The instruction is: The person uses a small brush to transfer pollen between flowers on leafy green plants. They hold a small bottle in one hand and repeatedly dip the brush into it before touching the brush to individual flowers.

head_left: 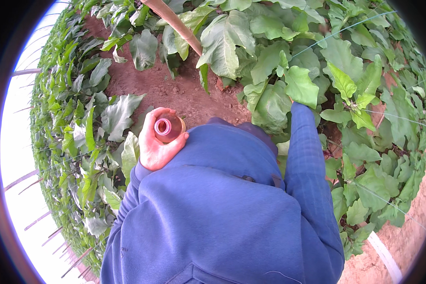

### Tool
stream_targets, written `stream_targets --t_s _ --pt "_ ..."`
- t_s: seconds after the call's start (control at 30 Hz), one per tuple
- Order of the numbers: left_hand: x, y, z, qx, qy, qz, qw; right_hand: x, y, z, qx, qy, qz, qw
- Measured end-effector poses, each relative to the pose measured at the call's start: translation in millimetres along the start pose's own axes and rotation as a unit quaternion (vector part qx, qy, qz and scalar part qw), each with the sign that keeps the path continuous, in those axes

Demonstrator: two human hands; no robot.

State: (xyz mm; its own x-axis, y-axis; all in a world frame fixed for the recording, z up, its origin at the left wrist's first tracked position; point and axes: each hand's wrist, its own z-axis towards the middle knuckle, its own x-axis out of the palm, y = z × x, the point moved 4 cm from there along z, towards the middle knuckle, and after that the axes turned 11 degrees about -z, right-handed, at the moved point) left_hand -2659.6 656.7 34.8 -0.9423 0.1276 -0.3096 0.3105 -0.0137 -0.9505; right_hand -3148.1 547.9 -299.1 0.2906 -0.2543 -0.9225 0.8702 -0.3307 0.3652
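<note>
My left hand [155, 147] is wrapped around a small uncapped bottle [170, 128] in front of my left hip. The bottle's pinkish neck points up towards me, and its contents cannot be made out. My right arm, in a blue sleeve [307, 142], reaches forward into the leafy plants, which look like eggplant. Broad green leaves [301, 87] cover my right hand, so what it touches is hidden.
Dense rows of plants [64, 124] stand on both sides of a strip of reddish soil [170, 87]. A wooden pole [175, 26] slants in from above. Thin support strings [344, 30] run through the right row. A white strip [385, 255] lies at lower right.
</note>
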Motion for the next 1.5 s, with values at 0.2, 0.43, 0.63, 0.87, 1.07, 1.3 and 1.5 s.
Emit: stream_targets --t_s 0.2,0.43,0.63,0.87,1.07,1.3,1.5 --pt "12 5 -2 -0.019 -0.006 -0.061 0.998 -14 -30 19 0.333 0.085 0.68 0.648" --pt "27 6 -5 -0.029 -0.024 -0.077 0.996 -76 1 60 0.153 0.017 0.365 0.918" --pt "30 1 -7 -0.034 -0.039 -0.02 0.998 -53 32 102 0.173 0.013 0.365 0.915" --pt "32 -8 -11 -0.028 -0.063 0.022 0.997 -19 37 140 0.185 0.004 0.35 0.918" --pt "39 -7 -10 -0.056 -0.087 -0.007 0.995 -5 33 157 0.185 0.0 0.355 0.916" --pt "45 -6 -4 -0.068 -0.081 -0.033 0.994 -10 38 154 0.201 0.031 0.356 0.912" --pt "49 -7 3 -0.058 -0.067 -0.029 0.996 -19 41 149 0.2 0.093 0.344 0.913"
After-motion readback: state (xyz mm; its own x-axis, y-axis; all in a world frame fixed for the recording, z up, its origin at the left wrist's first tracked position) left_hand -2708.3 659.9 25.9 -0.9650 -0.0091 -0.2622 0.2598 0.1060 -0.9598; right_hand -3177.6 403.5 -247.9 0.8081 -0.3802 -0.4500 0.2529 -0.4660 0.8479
